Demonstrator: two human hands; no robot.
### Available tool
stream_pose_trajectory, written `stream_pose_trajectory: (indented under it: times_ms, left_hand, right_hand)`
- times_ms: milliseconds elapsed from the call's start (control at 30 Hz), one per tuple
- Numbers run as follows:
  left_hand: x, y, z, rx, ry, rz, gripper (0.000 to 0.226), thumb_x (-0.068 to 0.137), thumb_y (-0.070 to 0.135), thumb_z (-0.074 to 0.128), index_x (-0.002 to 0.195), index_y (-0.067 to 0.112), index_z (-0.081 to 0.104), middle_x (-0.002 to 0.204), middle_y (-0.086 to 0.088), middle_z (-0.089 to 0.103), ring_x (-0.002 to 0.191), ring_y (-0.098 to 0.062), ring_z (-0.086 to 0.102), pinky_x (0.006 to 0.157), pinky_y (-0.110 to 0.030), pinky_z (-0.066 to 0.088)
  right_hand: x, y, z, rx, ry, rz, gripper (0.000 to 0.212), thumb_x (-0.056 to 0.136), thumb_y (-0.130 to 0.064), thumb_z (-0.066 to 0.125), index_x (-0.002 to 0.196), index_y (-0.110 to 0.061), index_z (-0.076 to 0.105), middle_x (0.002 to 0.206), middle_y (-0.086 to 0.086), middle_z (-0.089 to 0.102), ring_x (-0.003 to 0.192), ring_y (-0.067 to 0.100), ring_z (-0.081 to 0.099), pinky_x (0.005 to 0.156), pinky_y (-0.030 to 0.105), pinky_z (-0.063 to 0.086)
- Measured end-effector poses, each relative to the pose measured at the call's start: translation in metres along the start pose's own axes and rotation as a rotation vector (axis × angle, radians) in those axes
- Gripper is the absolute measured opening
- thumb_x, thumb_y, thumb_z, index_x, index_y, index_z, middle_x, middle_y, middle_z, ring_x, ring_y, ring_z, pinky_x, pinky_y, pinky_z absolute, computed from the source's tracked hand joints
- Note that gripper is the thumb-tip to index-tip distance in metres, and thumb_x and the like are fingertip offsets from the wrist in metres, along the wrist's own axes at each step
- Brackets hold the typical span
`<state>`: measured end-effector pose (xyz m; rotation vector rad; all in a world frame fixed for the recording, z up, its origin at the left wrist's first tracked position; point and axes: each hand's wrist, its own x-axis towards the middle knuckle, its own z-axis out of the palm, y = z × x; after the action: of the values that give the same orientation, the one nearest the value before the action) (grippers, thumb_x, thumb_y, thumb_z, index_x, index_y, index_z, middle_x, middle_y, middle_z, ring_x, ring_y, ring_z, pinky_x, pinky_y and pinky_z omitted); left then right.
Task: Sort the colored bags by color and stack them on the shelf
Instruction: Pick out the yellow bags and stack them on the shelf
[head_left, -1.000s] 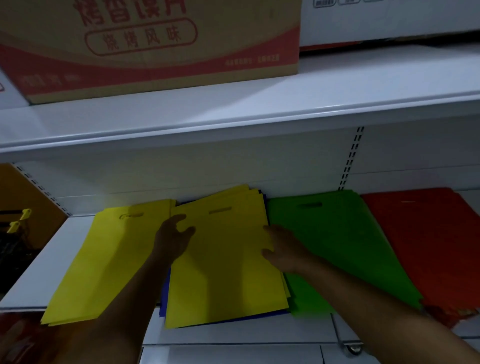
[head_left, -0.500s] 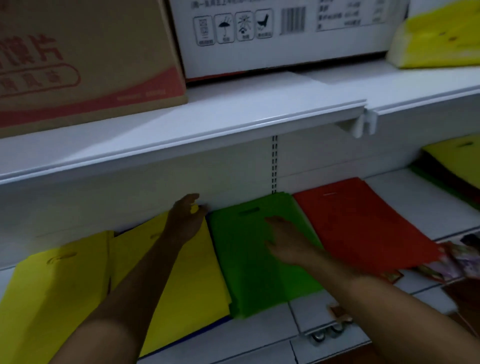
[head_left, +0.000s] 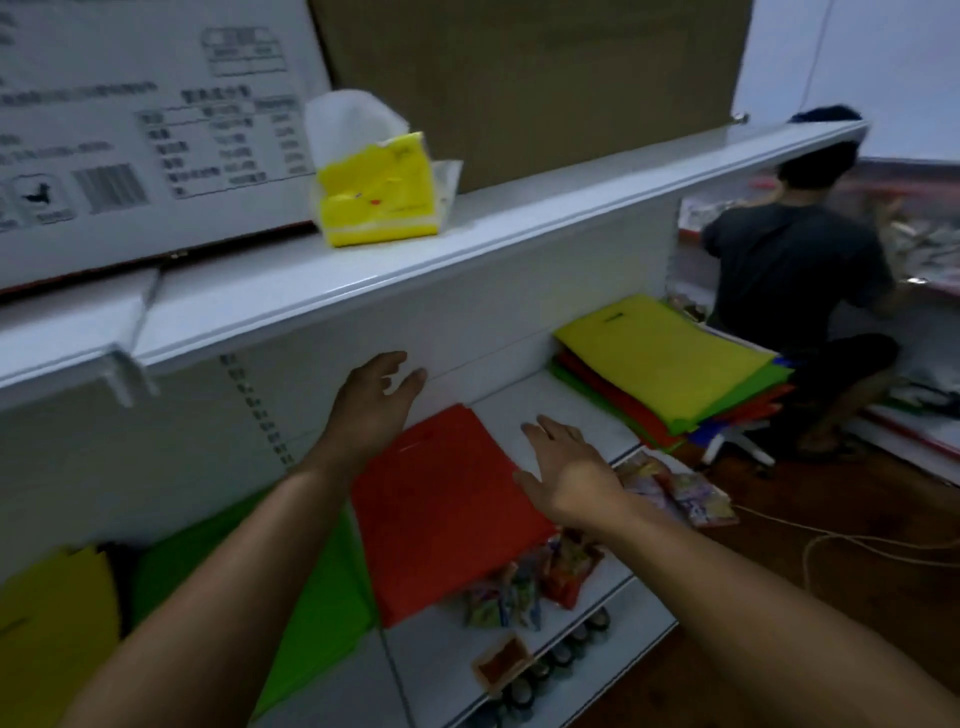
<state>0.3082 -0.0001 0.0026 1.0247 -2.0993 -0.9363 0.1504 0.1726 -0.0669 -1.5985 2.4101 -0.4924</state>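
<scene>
Both hands, left hand (head_left: 371, 402) and right hand (head_left: 563, 467), hung open and empty. Mixed stack (head_left: 670, 364) lay right of both, long axis toward the shelf's (head_left: 561, 400) front; right hand nearer.

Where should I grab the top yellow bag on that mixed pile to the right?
Pinch the yellow bag at its near left edge, coming from the left with the right hand. It lies flat atop the mixed pile, that edge exposed toward you.

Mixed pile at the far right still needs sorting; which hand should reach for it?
Right, probably. The right hand is open, empty, and nearer the mixed pile. The left hand hovers farther away, above the red bags.
</scene>
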Motion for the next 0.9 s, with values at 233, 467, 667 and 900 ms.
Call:
stream_pose_trajectory:
  times_ms: [233,467,667,900]
  left_hand:
    - [0.023,0.067,0.1,-0.014,-0.1,0.055,0.051,0.091,0.043,0.059,0.136,0.021,0.051,0.136,0.0,0.054,0.12,-0.016,0.052,0.096,-0.031,0.042]
    - [0.08,0.092,0.165,-0.005,-0.124,0.052,0.049,0.092,0.038,0.06,0.136,0.018,0.052,0.139,-0.003,0.052,0.123,-0.019,0.051,0.094,-0.027,0.039]
    - [0.116,0.096,0.222,-0.001,-0.197,-0.014,0.049,0.092,0.033,0.062,0.135,0.013,0.052,0.138,-0.008,0.053,0.121,-0.023,0.053,0.097,-0.032,0.043]
    - [0.144,0.095,0.289,0.054,-0.28,-0.119,0.052,0.094,0.032,0.06,0.138,0.009,0.048,0.139,-0.011,0.051,0.127,-0.03,0.048,0.106,-0.047,0.04]
  right_hand:
    - [-0.011,0.113,-0.057,-0.015,0.074,0.161,0.066,0.097,-0.043,0.05,0.15,-0.014,0.024,0.157,0.008,0.022,0.141,0.033,0.023,0.109,0.047,0.034]
    - [0.012,0.187,-0.08,0.004,0.044,0.269,0.068,0.098,-0.044,0.049,0.153,-0.018,0.018,0.161,0.007,0.011,0.146,0.032,0.014,0.112,0.053,0.029]
    - [0.036,0.252,-0.096,0.038,0.058,0.331,0.068,0.1,-0.041,0.048,0.154,-0.015,0.015,0.162,0.009,0.011,0.148,0.031,0.011,0.114,0.05,0.026]
    - [0.085,0.325,-0.101,0.07,-0.056,0.417,0.068,0.102,-0.04,0.045,0.155,-0.019,0.009,0.163,0.003,0.004,0.15,0.028,0.004,0.119,0.046,0.02]
